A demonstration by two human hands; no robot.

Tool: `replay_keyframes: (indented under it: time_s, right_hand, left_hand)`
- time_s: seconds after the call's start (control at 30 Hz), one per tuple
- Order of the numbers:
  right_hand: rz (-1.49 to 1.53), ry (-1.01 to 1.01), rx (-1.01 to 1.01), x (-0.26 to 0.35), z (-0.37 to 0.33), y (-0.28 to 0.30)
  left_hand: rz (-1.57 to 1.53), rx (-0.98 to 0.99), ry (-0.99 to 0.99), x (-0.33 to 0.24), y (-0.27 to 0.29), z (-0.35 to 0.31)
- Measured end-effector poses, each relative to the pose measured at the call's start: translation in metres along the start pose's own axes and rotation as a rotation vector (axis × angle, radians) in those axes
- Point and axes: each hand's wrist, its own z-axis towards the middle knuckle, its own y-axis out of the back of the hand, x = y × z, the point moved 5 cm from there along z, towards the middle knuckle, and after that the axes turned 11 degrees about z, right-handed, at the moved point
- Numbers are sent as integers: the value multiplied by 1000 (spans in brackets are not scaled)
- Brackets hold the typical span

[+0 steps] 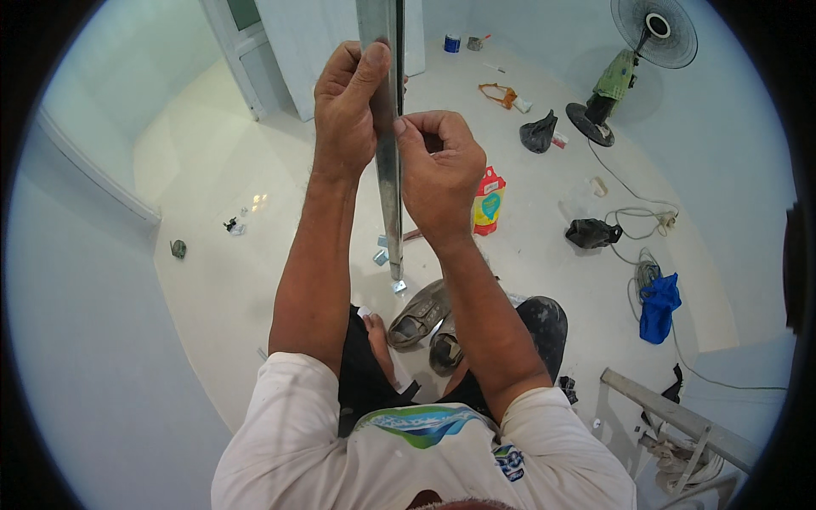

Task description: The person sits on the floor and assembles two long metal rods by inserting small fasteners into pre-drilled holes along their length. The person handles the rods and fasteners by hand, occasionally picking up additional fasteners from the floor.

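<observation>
The floor (255, 297) is scattered with things. At the far right stand a fan (656, 27) with green cloth about its stem, a blue can (452, 42) and a grey can (475, 43). Nearer lie an orange bag (499, 93), a black bag (537, 133) and, further down, another black bag (592, 233) beside a loose cable (648, 272). A blue bag (660, 310) lies against the cable's coil, and a metal frame (671, 416) reaches in at lower right. A white panel (297, 51) stands behind the left hand (348, 110). The right hand (442, 166) and its forearm partly cover a red-and-yellow pack (489, 204). Shoes (418, 316) and small metal clips (399, 287) crowd the foot of the bar (387, 178).

The bar runs lengthwise in front of the person, between the two hands. The left hand is curled round its upper part from the left, thumb along its face. The right sits slightly lower, fingers bent, thumb and forefinger together at the bar's right edge; whether they grip it or only touch it, I cannot tell.

Counted: one bar, one fan, two cans, two black bags, one blue bag, two shoes, at least three clips.
</observation>
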Motion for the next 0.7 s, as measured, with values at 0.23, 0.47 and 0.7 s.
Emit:
replay_keyframes:
  time_s: [0.23, 0.47, 0.7]
  right_hand:
    - [18, 235, 117, -9, 3, 3]
    - [276, -74, 210, -18, 5, 18]
    - [160, -108, -19, -3, 3, 15]
  left_hand:
    - [17, -30, -27, -1, -3, -4]
    - [19, 85, -25, 6, 3, 0]
    - [6, 51, 4, 9, 5, 3]
